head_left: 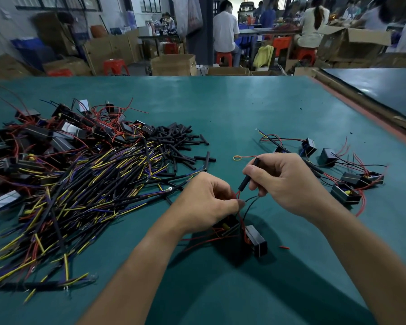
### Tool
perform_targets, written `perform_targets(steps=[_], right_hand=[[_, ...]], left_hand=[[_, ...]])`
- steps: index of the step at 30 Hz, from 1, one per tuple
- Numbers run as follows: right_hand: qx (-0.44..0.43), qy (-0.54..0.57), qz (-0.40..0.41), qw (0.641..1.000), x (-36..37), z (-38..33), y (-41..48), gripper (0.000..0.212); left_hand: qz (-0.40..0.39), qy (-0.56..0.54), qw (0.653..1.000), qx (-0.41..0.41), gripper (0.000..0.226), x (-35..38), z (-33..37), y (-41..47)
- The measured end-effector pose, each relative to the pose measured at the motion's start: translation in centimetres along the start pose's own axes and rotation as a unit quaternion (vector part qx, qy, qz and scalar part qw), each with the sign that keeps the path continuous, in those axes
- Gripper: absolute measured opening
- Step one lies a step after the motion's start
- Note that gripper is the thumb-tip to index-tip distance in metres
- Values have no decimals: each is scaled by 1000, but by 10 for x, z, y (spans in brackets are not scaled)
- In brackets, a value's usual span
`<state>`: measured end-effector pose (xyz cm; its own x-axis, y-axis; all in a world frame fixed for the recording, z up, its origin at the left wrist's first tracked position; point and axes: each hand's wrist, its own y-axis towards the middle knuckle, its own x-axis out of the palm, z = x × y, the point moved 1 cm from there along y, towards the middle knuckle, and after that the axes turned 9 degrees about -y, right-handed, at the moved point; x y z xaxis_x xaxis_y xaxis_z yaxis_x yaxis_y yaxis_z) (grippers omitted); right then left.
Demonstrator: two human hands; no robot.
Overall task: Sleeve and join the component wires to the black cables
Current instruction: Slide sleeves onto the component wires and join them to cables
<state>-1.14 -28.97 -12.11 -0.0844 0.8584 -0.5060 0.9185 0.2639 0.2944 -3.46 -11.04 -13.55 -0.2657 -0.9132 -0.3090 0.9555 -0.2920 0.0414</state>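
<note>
1. On the green table (220, 109), left of the hands, lies a big heap of cables (80, 195), with loose sleeves (181, 141) beyond it and finished units (347, 181) at right.
2. Near the table's front edge, a black component (256, 240) hangs by its wires below the hands; it looks light and rigid.
3. Right hand (288, 181) pinches a sleeve (249, 174) between thumb and fingers, other fingers curled. This tube is likely soft and slippery, best held mid-length.
4. Left hand (206, 200) is closed, pinching the thin red wire (237, 194) just below the sleeve's mouth; limp wire, so grip near its tip.
</note>
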Motion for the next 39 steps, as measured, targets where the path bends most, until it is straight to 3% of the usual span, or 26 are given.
perform_targets(steps=[5, 14, 24, 31, 36, 39], right_hand=[[-11, -12, -9, 1000, 6, -2, -1, 23], [-14, -45, 9, 999, 2, -3, -2, 24], [-17, -62, -44, 997, 6, -5, -6, 20], [-21, -56, -46, 997, 4, -4, -5, 19], [-22, -65, -43, 997, 4, -3, -4, 22], [-23, -67, -41, 997, 4, -2, -4, 20]], left_hand=[[22, -40, 999, 3, 40, 7, 0, 2], [17, 16, 1000, -4, 16, 7, -5, 0], [38, -40, 998, 24, 37, 9, -5, 3], [21, -34, 998, 38, 20, 8, -4, 2], [2, 74, 997, 11, 42, 3, -6, 1], [1, 74, 997, 21, 52, 5, -7, 2]])
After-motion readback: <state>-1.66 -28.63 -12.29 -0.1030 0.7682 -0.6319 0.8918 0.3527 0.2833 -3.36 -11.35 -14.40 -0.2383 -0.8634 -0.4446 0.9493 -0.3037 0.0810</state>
